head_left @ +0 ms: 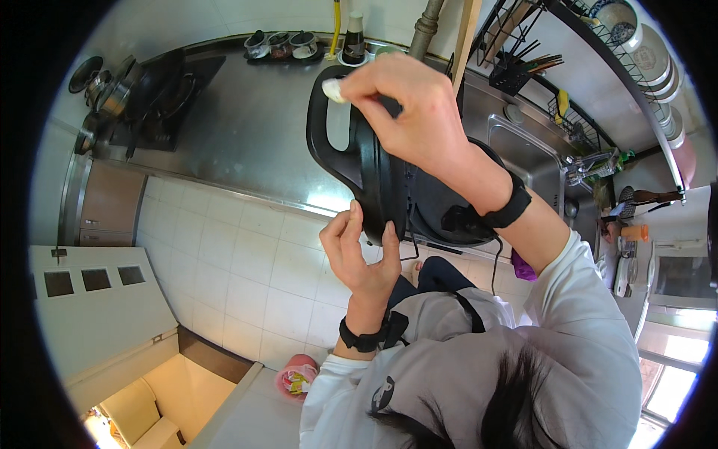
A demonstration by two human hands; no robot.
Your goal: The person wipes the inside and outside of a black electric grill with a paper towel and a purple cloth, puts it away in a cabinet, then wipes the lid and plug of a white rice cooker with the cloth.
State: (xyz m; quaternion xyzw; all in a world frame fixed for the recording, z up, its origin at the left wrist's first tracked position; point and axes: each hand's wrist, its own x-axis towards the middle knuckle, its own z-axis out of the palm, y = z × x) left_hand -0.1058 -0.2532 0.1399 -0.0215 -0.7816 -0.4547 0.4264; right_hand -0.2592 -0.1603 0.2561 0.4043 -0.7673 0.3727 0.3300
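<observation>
A black appliance lid [370,168] with a loop handle [318,118] stands on edge in front of me. It looks like part of an electric griddle, whose round black pan [443,207] lies to the right, partly hidden by my arm. My left hand [364,258] grips the lid's lower edge between thumb and fingers. Above the handle, my right hand [406,106] pinches a small white wad [333,90], perhaps tissue or cloth. The wad is at the top of the handle; whether it touches is unclear. Black bands circle both wrists.
A steel counter [247,123] runs along the wall. A cooktop with a black pan [162,101] stands left; spice jars [279,46] and a dark bottle [354,42] stand at the back. Right are a sink [524,146] and a dish rack [606,62]. A power cord [496,264] hangs down.
</observation>
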